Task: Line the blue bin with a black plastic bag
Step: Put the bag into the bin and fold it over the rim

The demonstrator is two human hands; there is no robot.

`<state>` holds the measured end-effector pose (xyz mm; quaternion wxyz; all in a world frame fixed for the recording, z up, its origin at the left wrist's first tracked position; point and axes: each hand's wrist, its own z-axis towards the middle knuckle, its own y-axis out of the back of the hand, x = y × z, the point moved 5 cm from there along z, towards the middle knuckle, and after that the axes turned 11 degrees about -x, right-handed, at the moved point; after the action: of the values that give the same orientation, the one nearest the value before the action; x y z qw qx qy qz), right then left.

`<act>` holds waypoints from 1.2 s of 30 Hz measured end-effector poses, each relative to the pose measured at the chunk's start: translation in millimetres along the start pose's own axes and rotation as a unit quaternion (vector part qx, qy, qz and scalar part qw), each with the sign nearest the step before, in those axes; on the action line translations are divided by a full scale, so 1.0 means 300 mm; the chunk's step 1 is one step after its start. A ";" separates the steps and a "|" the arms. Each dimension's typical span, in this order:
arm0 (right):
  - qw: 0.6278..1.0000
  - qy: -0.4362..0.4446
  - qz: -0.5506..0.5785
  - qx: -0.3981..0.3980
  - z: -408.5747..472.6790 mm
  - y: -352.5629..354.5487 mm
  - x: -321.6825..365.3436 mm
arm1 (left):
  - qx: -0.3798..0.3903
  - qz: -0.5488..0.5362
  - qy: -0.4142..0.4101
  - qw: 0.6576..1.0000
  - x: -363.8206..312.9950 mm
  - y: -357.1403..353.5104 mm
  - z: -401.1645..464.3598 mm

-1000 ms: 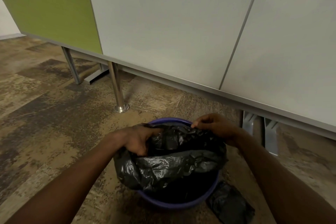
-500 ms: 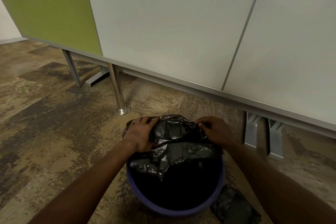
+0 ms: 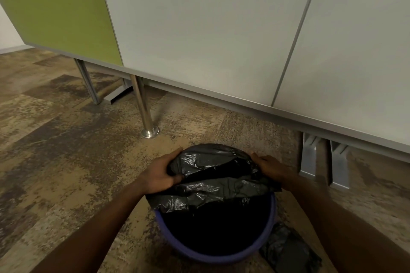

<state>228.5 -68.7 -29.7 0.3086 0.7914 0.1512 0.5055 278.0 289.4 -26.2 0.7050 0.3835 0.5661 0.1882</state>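
A round blue bin (image 3: 213,258) stands on the carpet just in front of me. A crinkled black plastic bag (image 3: 213,184) is draped over its far rim and hangs into the dark inside; the near rim shows bare blue. My left hand (image 3: 158,174) grips the bag's edge at the bin's far left side. On the far right side, my right hand (image 3: 269,167) presses the bag's edge down over the rim.
A second folded black bag (image 3: 288,250) lies on the carpet by the bin's right. Behind stands a grey and green partition (image 3: 199,29) on a chrome post (image 3: 144,108) and grey metal feet (image 3: 324,162).
Both hands have pulled the bag away from me and down over the bin's far rim, spreading apart. The bag's mouth now uncovers the near half of the bin.
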 end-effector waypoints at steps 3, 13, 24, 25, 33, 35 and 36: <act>0.996 -0.061 0.055 0.024 -0.017 -0.017 -0.021 | -0.007 -0.106 0.038 0.994 0.015 0.000 -0.020; 0.931 0.154 0.151 -0.293 -0.249 0.144 0.067 | -0.144 0.032 -0.157 0.976 -0.182 0.103 -0.083; 0.953 0.183 -0.073 -0.230 -0.453 0.037 -0.063 | 0.035 0.195 -0.220 0.955 -0.308 0.042 -0.252; 0.950 0.181 -0.059 -0.246 -0.478 0.042 -0.066 | 0.033 0.190 -0.220 0.956 -0.312 0.043 -0.275; 0.945 0.138 0.139 -0.261 -0.609 0.031 -0.178 | -0.123 0.281 -0.301 0.903 -0.346 0.015 -0.461; 0.947 0.091 0.213 -0.222 -0.617 0.011 -0.209 | -0.140 0.276 -0.309 0.899 -0.326 0.008 -0.478; 0.945 0.077 0.241 -0.206 -0.623 0.001 -0.217 | -0.152 0.266 -0.314 0.899 -0.318 0.007 -0.484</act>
<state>32.7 -42.1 -19.9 0.3209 0.6822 -0.1278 0.6445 114.0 271.5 28.3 0.8196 0.4473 0.1568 0.3219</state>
